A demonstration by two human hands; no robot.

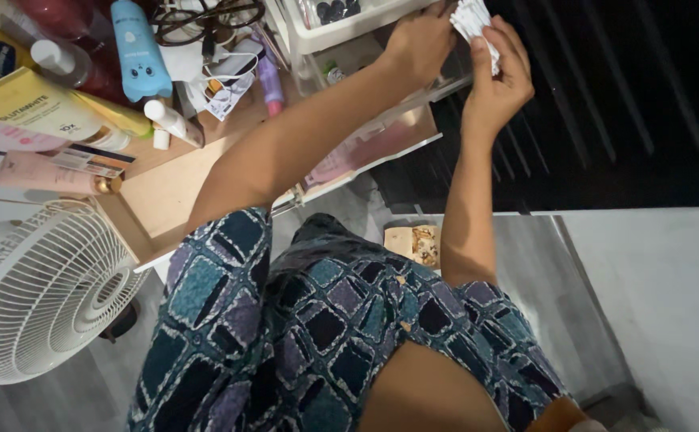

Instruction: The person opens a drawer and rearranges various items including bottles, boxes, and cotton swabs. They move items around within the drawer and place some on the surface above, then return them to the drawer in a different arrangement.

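Our right hand (pixel 500 76) has its grip clamped on a white bundle (pixel 473 20); our left hand (pixel 420 44) pinches it too, above a clear drawer organizer (pixel 341 36) on the counter (pixel 175 192).

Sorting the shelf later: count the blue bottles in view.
1. The light blue bottle stands upright at the back of the wooden shelf, left of the tangled cables. Others may be hidden behind the clutter or the arms.
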